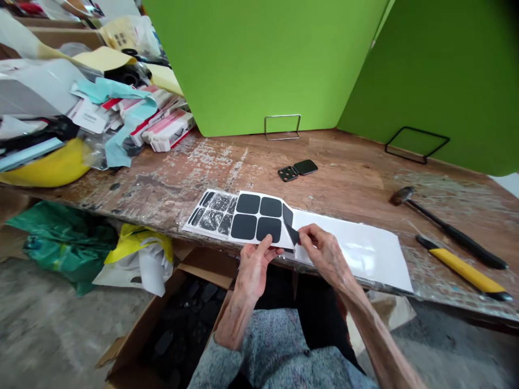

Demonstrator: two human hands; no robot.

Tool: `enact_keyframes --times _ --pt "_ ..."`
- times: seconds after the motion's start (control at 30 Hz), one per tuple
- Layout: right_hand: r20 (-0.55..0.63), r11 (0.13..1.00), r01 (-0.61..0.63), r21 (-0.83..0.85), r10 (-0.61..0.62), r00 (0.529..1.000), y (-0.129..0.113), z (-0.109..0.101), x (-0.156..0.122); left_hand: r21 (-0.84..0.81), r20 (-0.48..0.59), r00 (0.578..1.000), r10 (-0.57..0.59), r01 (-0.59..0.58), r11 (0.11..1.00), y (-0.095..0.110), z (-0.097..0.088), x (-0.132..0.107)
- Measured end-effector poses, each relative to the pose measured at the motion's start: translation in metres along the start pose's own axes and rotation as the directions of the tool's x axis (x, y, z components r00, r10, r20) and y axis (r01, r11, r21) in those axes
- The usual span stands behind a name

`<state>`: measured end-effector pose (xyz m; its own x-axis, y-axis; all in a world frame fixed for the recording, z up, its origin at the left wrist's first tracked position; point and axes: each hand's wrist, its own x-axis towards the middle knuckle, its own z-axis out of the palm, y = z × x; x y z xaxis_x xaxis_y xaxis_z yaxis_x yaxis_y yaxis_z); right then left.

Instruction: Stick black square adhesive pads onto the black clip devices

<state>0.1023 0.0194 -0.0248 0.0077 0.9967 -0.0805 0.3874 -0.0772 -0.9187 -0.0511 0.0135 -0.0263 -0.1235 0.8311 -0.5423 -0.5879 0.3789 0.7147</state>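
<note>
A white backing sheet (357, 251) lies along the front edge of the wooden table (348, 178), with several black rounded-square pads (258, 217) stuck on its left part. My left hand (254, 266) pinches the sheet's near edge just under those pads. My right hand (324, 253) is closed on the corner of one black pad (292, 233) that is partly peeled up from the sheet. Further left the sheet shows glossy spots (214, 212) where the pads look different.
Two small dark square pieces (297, 169) lie mid-table. A hammer (446, 227) and a yellow-handled tool (466, 270) lie at right. A heap of packets and bags (89, 102) fills the left. Green panels (263, 59) stand behind. An open cardboard box (178, 329) sits below.
</note>
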Motion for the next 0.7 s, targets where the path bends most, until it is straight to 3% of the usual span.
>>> enact_keyframes --times 0.1,0.17,0.23,0.3,0.37,0.43,0.5,0.57,0.7 --pt "-0.109 0.996 -0.076 0.05 0.081 0.991 0.014 -0.025 0.004 -0.024 -0.084 0.996 0.017 -0.019 1.0 0.005 0.0 0.009" --pt "-0.218 0.993 -0.115 0.039 0.12 0.968 0.022 -0.045 0.005 0.05 -0.06 0.998 0.005 -0.002 0.999 0.013 -0.004 0.01" --pt "-0.356 0.99 -0.124 -0.063 0.093 0.93 0.023 -0.059 0.002 0.291 0.053 0.993 -0.107 0.087 0.953 0.022 -0.011 0.006" --pt "-0.442 0.972 -0.047 -0.231 -0.062 0.895 0.018 -0.058 -0.005 0.547 0.141 0.956 -0.256 0.14 0.825 0.029 -0.016 -0.004" --pt "-0.408 0.917 0.112 -0.383 -0.277 0.87 0.009 -0.042 -0.016 0.617 0.19 0.941 -0.279 0.107 0.78 0.032 -0.013 -0.012" --pt "-0.259 0.838 0.296 -0.459 -0.445 0.857 -0.001 -0.017 -0.027 0.534 0.212 0.958 -0.194 0.053 0.844 0.03 -0.004 -0.016" --pt "-0.093 0.769 0.439 -0.465 -0.536 0.839 -0.008 0.005 -0.036 0.421 0.205 0.971 -0.121 0.024 0.907 0.025 0.007 -0.014" --pt "-0.048 0.776 0.466 -0.424 -0.533 0.845 -0.011 0.015 -0.04 0.353 0.188 0.977 -0.101 0.029 0.935 0.021 0.015 -0.01" --pt "-0.221 0.963 0.213 -0.167 -0.247 0.943 -0.005 0.002 -0.031 0.39 0.237 0.963 -0.125 0.024 0.921 0.021 0.023 -0.009"
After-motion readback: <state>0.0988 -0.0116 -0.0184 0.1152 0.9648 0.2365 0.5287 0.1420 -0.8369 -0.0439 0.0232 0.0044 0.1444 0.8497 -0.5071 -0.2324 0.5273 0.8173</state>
